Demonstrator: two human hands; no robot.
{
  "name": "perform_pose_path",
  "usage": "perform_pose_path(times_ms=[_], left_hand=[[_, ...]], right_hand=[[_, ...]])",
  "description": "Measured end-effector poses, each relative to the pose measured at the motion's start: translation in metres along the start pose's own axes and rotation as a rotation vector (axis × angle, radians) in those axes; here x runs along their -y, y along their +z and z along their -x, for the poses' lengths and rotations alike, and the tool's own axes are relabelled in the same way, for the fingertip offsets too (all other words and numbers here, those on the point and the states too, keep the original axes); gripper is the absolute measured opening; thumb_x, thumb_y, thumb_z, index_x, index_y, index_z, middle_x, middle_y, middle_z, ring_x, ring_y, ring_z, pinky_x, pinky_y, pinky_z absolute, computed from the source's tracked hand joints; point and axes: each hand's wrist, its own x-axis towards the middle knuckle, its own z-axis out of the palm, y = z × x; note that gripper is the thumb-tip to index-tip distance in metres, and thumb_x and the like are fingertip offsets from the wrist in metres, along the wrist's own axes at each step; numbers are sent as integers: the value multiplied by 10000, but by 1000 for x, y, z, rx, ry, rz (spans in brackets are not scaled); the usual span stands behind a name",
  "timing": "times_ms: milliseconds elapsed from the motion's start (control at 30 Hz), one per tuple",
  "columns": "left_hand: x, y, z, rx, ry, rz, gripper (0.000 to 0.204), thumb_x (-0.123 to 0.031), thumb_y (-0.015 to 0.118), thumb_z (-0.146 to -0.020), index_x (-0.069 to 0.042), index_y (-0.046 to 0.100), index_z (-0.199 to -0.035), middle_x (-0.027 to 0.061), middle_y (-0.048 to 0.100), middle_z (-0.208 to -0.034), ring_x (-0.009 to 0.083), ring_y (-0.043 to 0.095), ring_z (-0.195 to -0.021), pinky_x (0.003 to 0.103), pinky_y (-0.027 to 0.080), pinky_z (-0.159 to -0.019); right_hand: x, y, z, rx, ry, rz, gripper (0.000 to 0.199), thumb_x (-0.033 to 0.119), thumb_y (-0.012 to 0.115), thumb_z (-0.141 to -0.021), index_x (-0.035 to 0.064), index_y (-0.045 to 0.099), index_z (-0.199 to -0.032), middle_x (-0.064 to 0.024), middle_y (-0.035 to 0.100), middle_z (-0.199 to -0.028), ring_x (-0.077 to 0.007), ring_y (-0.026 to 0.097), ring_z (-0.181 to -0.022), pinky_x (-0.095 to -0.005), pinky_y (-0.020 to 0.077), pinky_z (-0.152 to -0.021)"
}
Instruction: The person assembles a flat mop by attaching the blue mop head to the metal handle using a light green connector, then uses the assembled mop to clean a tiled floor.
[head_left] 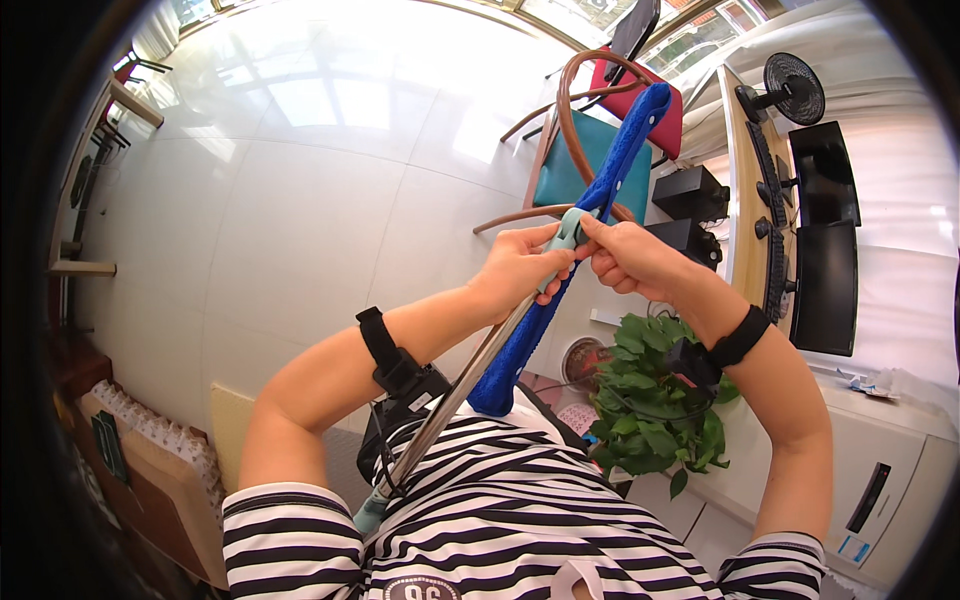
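Hands: left hand [515, 270], right hand [628, 255] clasp mop joint [568, 232]; blue pad [600, 195] attached.

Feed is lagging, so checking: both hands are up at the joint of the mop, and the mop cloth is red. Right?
Not quite. In the head view the left hand and right hand do meet at the joint of the mop, but the mop cloth is blue, not red. The red thing is a chair seat behind it.

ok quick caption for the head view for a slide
Both hands, left hand and right hand, grip the joint of a mop with a blue pad, held up over a white tiled floor.
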Motion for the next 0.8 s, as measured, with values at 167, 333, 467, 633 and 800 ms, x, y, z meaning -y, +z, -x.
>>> perform_pose_path(times_ms=[167,333,467,633,800], left_hand=[[-12,1,-2,24,41,-62,372,-104,520,-823,-41,466,-1186,5,509,-698,57,468,-537,181,389,-431],[-21,5,-1,43,66,-67,358,-101,520,-822,-34,480,-1171,5,510,-699,54,465,-539,179,383,-431],[-23,9,5,35,137,-169,353,-93,514,-820,-36,487,-1167,-1,492,-664,49,448,-522,183,365,-424],[-24,10,5,3,182,-249,370,-85,509,-819,-45,476,-1185,-11,475,-634,47,435,-505,186,352,-415],[-24,10,3,-17,173,-262,375,-86,508,-820,-37,469,-1190,-12,473,-638,44,436,-509,184,359,-425]], right_hand=[[-6,9,9,-698,-764,1197,341,371,506,-823,34,463,-786,-100,553,-629,-243,576,-546,-326,442,-451],[4,4,10,-736,-909,1172,286,319,522,-817,51,441,-758,-86,523,-617,-243,567,-530,-316,435,-438],[5,9,14,-688,-821,1105,254,284,503,-830,42,452,-769,-120,540,-606,-263,565,-535,-357,438,-474],[5,22,11,-644,-649,799,293,287,454,-856,10,476,-761,-169,554,-605,-303,565,-573,-387,429,-520],[6,14,1,-368,-494,218,424,381,460,-851,-10,529,-703,-136,549,-597,-262,558,-588,-328,406,-515]])
